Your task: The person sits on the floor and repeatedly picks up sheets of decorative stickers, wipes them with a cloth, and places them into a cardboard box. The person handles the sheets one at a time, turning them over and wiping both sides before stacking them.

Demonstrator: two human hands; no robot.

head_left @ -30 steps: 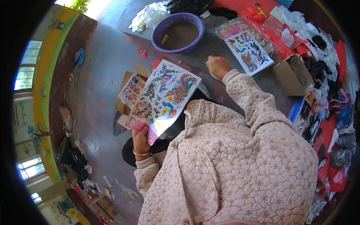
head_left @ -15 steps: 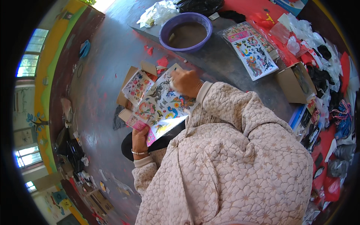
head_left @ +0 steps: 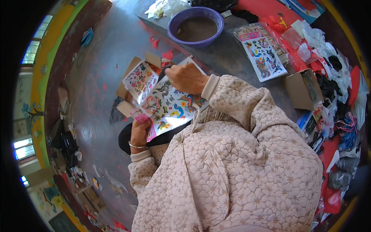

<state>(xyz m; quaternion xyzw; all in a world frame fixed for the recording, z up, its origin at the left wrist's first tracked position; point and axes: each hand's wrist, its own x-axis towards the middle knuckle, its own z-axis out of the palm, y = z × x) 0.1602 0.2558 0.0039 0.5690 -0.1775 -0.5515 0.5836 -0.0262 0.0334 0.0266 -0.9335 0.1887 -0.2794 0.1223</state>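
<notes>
My left hand (head_left: 140,131) is closed on the pink header corner of a large white sticker sheet (head_left: 170,107), its thumb lying on top. Colourful animal and flower designs cover the sheet, which tilts over my lap. Above its far part, my right hand (head_left: 186,78) is closed in a pinch. A dark thing (head_left: 165,71) shows at those fingertips; what they hold is hard to make out. Just left of the sheet, a smaller flower-printed sheet (head_left: 140,82) lies over an open cardboard box (head_left: 123,89).
A purple basin (head_left: 172,35) with murky water stands at the far side. To its right lies a stack of similar sticker sheets (head_left: 264,58). A cardboard box (head_left: 302,89) and heaped plastic bags (head_left: 324,42) crowd the right. Red scraps (head_left: 154,42) dot the grey floor.
My right hand has moved slightly left and down over the sheet, and a dark thing now shows at its fingertips. My left hand keeps its hold on the pink corner.
</notes>
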